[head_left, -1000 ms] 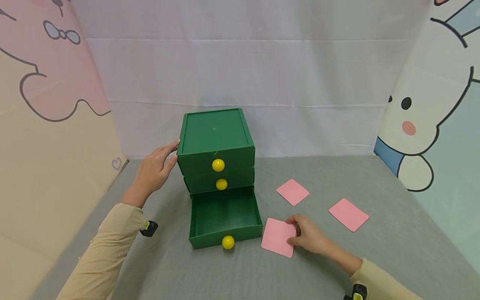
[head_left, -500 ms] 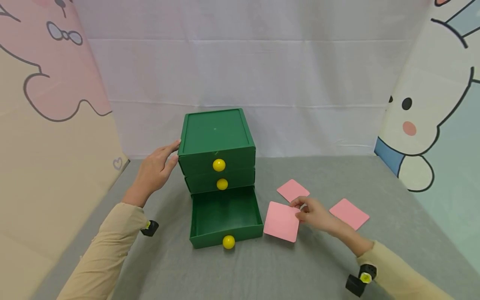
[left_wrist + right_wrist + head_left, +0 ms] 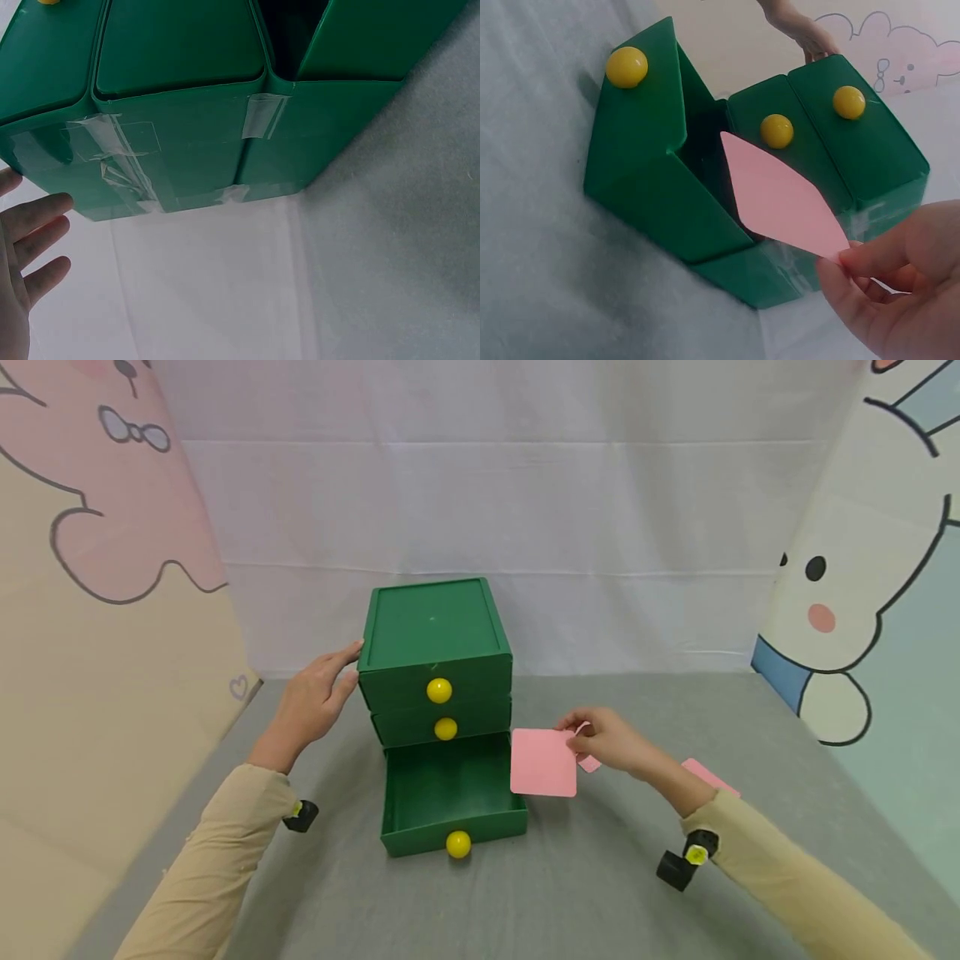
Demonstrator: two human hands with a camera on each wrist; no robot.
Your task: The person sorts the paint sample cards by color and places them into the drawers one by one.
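A green three-drawer box stands on the grey cloth in the head view, each drawer with a round yellow knob. Its bottom drawer is pulled out, with no contents visible; the upper two are closed. My left hand rests its extended fingertips near the top left edge of the box; in the left wrist view the fingers are spread. My right hand pinches a square pink card at one corner between thumb and fingers. The card is raised at the right side of the drawer, as the right wrist view also shows.
A second pink card lies on the cloth, mostly hidden behind my right hand. Another pink card lies farther right, partly covered by my forearm. A white curtain hangs behind the box. Clear tape joins the box's sections.
My right hand has lifted the pink card off the cloth and carried it up and slightly left, toward the bottom drawer's edge. The left hand and the box hold still.
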